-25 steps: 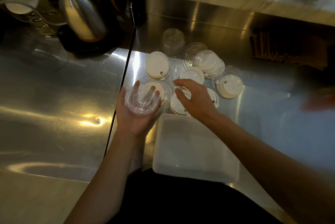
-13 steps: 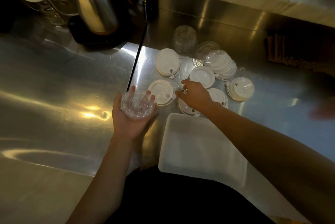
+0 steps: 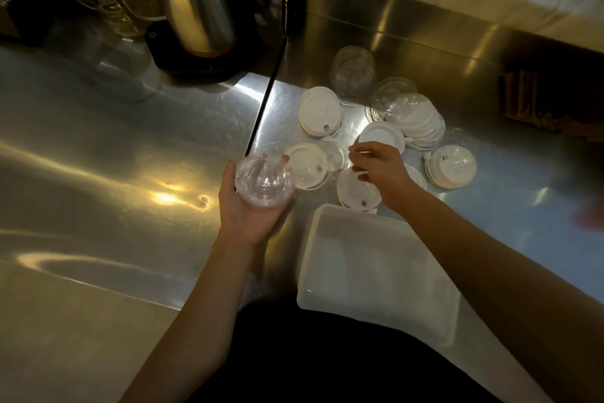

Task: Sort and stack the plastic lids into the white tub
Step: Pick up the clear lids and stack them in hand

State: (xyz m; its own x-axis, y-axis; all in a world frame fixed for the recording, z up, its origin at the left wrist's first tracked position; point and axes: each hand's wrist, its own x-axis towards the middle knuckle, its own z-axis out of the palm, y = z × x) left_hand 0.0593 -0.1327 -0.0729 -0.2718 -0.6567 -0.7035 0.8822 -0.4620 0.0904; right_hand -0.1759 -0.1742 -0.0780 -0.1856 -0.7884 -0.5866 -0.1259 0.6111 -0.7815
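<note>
My left hand [image 3: 251, 206] is palm up, fingers curled around a small nested stack of clear dome lids [image 3: 264, 182], held above the steel counter [image 3: 130, 148] just left of the spread. Next right, a white sip lid [image 3: 307, 165] lies flat on the counter, touching distance from those left fingertips. Between that lid and my right hand sits a flat clear lid [image 3: 336, 154], hard to read against the metal. My right hand [image 3: 380, 170] is palm down over another white sip lid [image 3: 358, 188], fingers half closed in a pinch; I can't tell if they've actually caught an edge yet. Key relation: the right hand is the one nearer the loose lids, and the white tub [image 3: 379, 272] lies directly toward me from that hand, its far rim almost touching the lid under the fingers. So I judge the transfer is a short pull back, no crossing of arms. Tub looks empty. Farther right: a slumped stack of white lids [image 3: 421, 125] with a clear dome lid [image 3: 392, 95] at its back, and a lone capped stack [image 3: 452, 165] at the right end.
</note>
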